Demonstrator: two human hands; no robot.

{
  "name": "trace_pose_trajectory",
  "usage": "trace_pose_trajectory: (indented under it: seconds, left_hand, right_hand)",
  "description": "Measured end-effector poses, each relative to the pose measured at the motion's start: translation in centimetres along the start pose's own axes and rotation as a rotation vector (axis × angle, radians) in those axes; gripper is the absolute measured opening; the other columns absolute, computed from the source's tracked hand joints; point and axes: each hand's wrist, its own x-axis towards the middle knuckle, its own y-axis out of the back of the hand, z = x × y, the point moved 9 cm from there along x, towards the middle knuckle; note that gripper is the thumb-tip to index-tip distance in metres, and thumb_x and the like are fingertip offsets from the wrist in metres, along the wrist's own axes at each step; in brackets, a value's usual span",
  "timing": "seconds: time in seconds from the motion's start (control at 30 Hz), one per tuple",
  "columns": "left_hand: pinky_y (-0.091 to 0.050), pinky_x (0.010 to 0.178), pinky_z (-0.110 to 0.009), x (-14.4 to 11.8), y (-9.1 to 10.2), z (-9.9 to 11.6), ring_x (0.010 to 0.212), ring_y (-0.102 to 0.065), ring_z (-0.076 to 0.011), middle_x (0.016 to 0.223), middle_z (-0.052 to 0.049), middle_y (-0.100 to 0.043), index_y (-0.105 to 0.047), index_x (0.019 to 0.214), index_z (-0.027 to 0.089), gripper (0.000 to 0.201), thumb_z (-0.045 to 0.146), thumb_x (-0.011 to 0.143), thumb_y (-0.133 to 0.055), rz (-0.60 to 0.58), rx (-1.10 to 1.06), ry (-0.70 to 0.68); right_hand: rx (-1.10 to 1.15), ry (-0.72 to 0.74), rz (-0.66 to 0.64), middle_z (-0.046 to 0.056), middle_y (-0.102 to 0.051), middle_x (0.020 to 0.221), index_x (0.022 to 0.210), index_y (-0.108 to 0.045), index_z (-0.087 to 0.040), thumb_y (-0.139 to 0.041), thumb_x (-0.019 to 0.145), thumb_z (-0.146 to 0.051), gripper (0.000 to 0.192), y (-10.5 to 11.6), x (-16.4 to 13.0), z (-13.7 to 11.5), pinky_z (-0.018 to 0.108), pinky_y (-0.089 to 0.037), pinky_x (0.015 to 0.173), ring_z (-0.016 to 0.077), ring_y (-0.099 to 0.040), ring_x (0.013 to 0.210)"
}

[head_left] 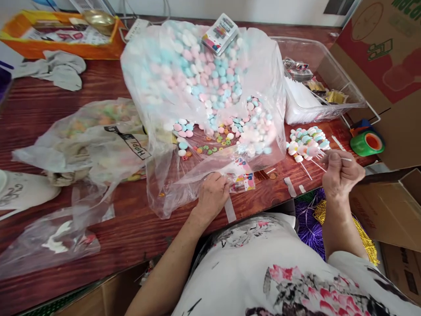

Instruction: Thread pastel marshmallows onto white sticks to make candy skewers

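My right hand [342, 172] is closed around a thin white stick, whose bare end pokes out past the thumb. Pink and white candies at its other end overlap a pile of candy sticks [311, 134] strung with pastel pieces. On the table edge, my left hand [213, 191] has its fingers curled together beside a small printed plastic packet [242, 182]. What those fingers pinch is hidden. Just beyond lies a large clear bag [161, 180] of pink, blue and white candies [217, 74], some spilling toward its open mouth. Small coloured rings [208, 150] lie near them.
A boxed card deck [221, 34] rests on the big bag. At right are a clear plastic bin [329, 57], a green tape roll [366, 142] and cardboard boxes [384, 206]. Leftward lie another plastic bag [108, 145], grey gloves [62, 70], an orange tray [62, 52] and a white cap [26, 191].
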Motion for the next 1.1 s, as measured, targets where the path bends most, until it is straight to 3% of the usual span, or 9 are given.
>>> trace_pose_trajectory:
  seconds: [0.07, 0.2, 0.33, 0.47, 0.67, 0.83, 0.93, 1.0, 1.1]
  left_hand:
    - [-0.047, 0.071, -0.034, -0.1, 0.1, 0.3, 0.079, -0.056, -0.0227, 0.079, -0.009, -0.062, -0.063, 0.073, 0.016, 0.019, 0.023, 0.089, -0.056, -0.006, 0.005, -0.020]
    - [-0.049, 0.078, -0.038, -0.5, 0.3, 2.2, 0.086, -0.056, -0.0256, 0.090, -0.012, -0.065, -0.067, 0.089, 0.014, 0.014, 0.018, 0.090, -0.053, -0.048, 0.037, -0.135]
    - [-0.049, 0.081, -0.038, -0.7, 0.4, 2.4, 0.089, -0.057, -0.0261, 0.095, -0.012, -0.067, -0.067, 0.094, 0.012, 0.021, 0.007, 0.085, -0.049, -0.076, 0.010, -0.175]
    - [-0.049, 0.075, -0.034, 0.0, 0.7, 0.8, 0.078, -0.060, -0.0211, 0.082, -0.007, -0.067, -0.067, 0.079, 0.016, 0.019, 0.016, 0.090, -0.051, -0.042, -0.149, -0.118]
    - [-0.049, 0.074, -0.030, 0.7, 0.9, -0.5, 0.075, -0.062, -0.0177, 0.075, -0.004, -0.067, -0.067, 0.074, 0.017, 0.020, 0.024, 0.089, -0.056, -0.009, -0.324, -0.006]
    - [-0.051, 0.075, -0.032, 0.0, 0.8, -0.3, 0.081, -0.064, -0.0184, 0.086, -0.007, -0.071, -0.072, 0.088, 0.018, 0.017, 0.022, 0.090, -0.056, -0.025, -0.369, -0.017]
    - [-0.052, 0.074, -0.031, -0.3, 0.6, -0.5, 0.081, -0.063, -0.0178, 0.086, -0.007, -0.070, -0.073, 0.090, 0.018, 0.017, 0.022, 0.090, -0.057, -0.020, -0.425, -0.037]
    - [-0.051, 0.073, -0.030, -0.3, 0.5, -0.9, 0.079, -0.063, -0.0172, 0.085, -0.007, -0.070, -0.073, 0.089, 0.017, 0.018, 0.024, 0.091, -0.057, -0.008, -0.474, -0.041]
    - [-0.051, 0.071, -0.029, -0.1, 0.2, -1.6, 0.076, -0.063, -0.0159, 0.082, -0.006, -0.069, -0.074, 0.087, 0.017, 0.018, 0.024, 0.091, -0.057, -0.009, -0.542, -0.026]
  right_hand:
    - [-0.009, -0.044, -0.087, -0.002, -0.064, 0.063, 0.086, -0.071, -0.019, -0.058, 0.091, -0.030, 0.018, 0.5, -0.5, -0.6, 0.025, -0.048, 0.059, 0.0100, -0.058, 0.055]
    - [-0.031, -0.084, -0.323, -0.002, -0.062, 0.060, 0.078, -0.068, -0.019, -0.054, 0.093, -0.031, 0.023, -1.4, -1.7, 0.0, 0.024, -0.044, 0.054, 0.0101, -0.055, 0.052]
    - [-0.064, -0.021, -0.374, -0.001, -0.062, 0.062, 0.076, -0.066, -0.019, -0.052, 0.094, -0.030, 0.025, -2.3, -1.9, 0.9, 0.026, -0.046, 0.057, 0.0119, -0.057, 0.055]
    - [0.022, 0.006, -0.420, -0.001, -0.062, 0.063, 0.079, -0.065, -0.020, -0.051, 0.095, -0.030, 0.024, -2.7, -1.7, 0.3, 0.027, -0.047, 0.058, 0.0129, -0.058, 0.057]
    - [0.075, 0.291, -0.567, 0.003, -0.064, 0.069, 0.081, -0.063, -0.019, -0.046, 0.096, -0.022, 0.023, -5.8, -2.1, -4.4, 0.028, -0.046, 0.062, 0.0139, -0.058, 0.062]
    - [0.038, 0.381, -0.580, 0.003, -0.064, 0.067, 0.078, -0.063, -0.019, -0.047, 0.094, -0.022, 0.023, -7.7, -1.7, -4.8, 0.028, -0.045, 0.061, 0.0151, -0.058, 0.062]
    - [0.038, 0.315, -0.569, 0.002, -0.065, 0.067, 0.080, -0.066, -0.019, -0.050, 0.093, -0.020, 0.021, -6.6, -1.4, -4.5, 0.028, -0.045, 0.060, 0.0143, -0.059, 0.061]
    - [0.035, 0.206, -0.519, 0.001, -0.065, 0.066, 0.081, -0.068, -0.020, -0.055, 0.091, -0.021, 0.017, -4.8, -1.2, -4.2, 0.028, -0.045, 0.060, 0.0134, -0.059, 0.060]
    - [0.175, -0.038, -0.317, -0.001, -0.065, 0.066, 0.082, -0.071, -0.022, -0.061, 0.088, -0.021, 0.011, -1.0, -1.1, -3.9, 0.027, -0.044, 0.055, 0.0119, -0.058, 0.056]
